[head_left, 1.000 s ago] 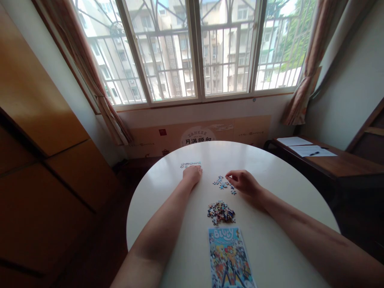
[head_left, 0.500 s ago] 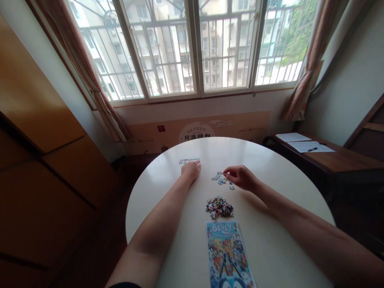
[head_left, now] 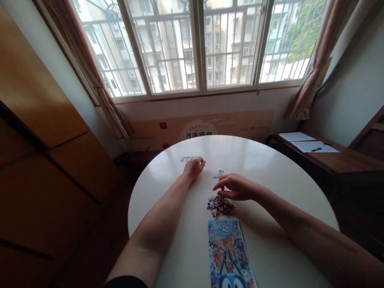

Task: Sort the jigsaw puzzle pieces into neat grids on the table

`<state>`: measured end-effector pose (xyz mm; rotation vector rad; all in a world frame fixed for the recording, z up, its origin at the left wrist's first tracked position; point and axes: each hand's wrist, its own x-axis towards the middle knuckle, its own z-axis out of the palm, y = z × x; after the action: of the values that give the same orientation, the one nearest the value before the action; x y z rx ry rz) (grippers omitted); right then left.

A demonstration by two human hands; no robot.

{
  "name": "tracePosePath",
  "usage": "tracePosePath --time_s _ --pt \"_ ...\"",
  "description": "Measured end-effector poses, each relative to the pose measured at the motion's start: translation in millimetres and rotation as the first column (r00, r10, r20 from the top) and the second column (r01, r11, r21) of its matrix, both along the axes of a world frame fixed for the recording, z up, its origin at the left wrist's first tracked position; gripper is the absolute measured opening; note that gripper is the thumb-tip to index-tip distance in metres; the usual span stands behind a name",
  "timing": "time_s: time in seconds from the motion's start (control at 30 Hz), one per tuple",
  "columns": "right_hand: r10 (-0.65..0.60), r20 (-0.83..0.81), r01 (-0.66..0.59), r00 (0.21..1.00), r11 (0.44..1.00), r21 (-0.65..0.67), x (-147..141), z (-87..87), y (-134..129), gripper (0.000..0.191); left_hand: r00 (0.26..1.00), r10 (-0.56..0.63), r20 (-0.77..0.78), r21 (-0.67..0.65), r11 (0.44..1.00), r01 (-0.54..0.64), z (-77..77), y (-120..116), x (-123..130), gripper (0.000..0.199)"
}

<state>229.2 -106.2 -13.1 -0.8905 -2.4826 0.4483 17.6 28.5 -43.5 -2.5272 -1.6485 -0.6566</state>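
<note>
My left hand (head_left: 194,167) rests at the near side of the rows of small puzzle pieces (head_left: 186,158) near the table's far edge. Its fingers are curled together, and anything between them is too small to make out. My right hand (head_left: 235,187) hovers just above the far side of the heaped puzzle pieces (head_left: 220,206), thumb and index finger apart, with nothing visible between them. Beyond it lies a small loose group of pieces (head_left: 218,174), partly hidden by the hand. The blue Bluey picture sheet (head_left: 229,252) lies flat below the heap.
All of this is on a round white table (head_left: 270,168). A brown side table (head_left: 354,158) with white papers (head_left: 315,147) and a dark pen stands at the right. Wooden cabinets (head_left: 36,192) stand at the left, and a barred window is ahead.
My right hand has moved from the loose group toward the heap, and its fingers have spread. My left hand has shifted slightly right, with its fingers more curled. The view has tilted a little.
</note>
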Motion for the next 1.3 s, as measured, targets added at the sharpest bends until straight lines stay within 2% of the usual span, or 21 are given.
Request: tracePosePath --time_s 0.1,0.23,0.57,0.97,1.17,1.3 --pt "-0.068 0.021 0.067 0.997 0.997 0.045 -7.3 0.0 -4.0 0.018 0.997 -0.070 0.025 0.000 0.998 0.070 -2.1 -0.8 1.6 0.029" --pt "-0.197 0.036 0.192 0.980 0.976 0.108 -19.9 -6.0 -7.0 0.017 0.997 -0.061 0.037 -0.013 0.998 0.062 -3.7 -0.3 2.9 0.029" --pt "-0.246 0.123 0.240 0.962 0.969 0.057 -28.8 -13.6 -6.8 0.019 0.999 -0.027 0.039 -0.040 0.999 0.028 -3.6 -1.5 4.1 0.028" --pt "-0.243 0.067 0.242 0.968 0.970 0.022 -30.9 -13.8 -5.4 0.016 1.000 -0.011 0.012 -0.037 0.999 0.011 -3.4 -2.6 3.6 0.029" --pt "-0.140 0.019 0.139 0.990 0.990 0.039 -26.7 -9.9 -5.3 0.013 0.999 -0.032 0.028 -0.050 0.998 0.033 -4.0 -0.4 1.9 0.030" --pt "-0.151 0.038 0.150 0.988 0.988 0.046 -26.4 -11.1 -4.9 0.018 0.999 -0.042 0.032 -0.047 0.998 0.043 -4.3 1.1 1.5 0.029"
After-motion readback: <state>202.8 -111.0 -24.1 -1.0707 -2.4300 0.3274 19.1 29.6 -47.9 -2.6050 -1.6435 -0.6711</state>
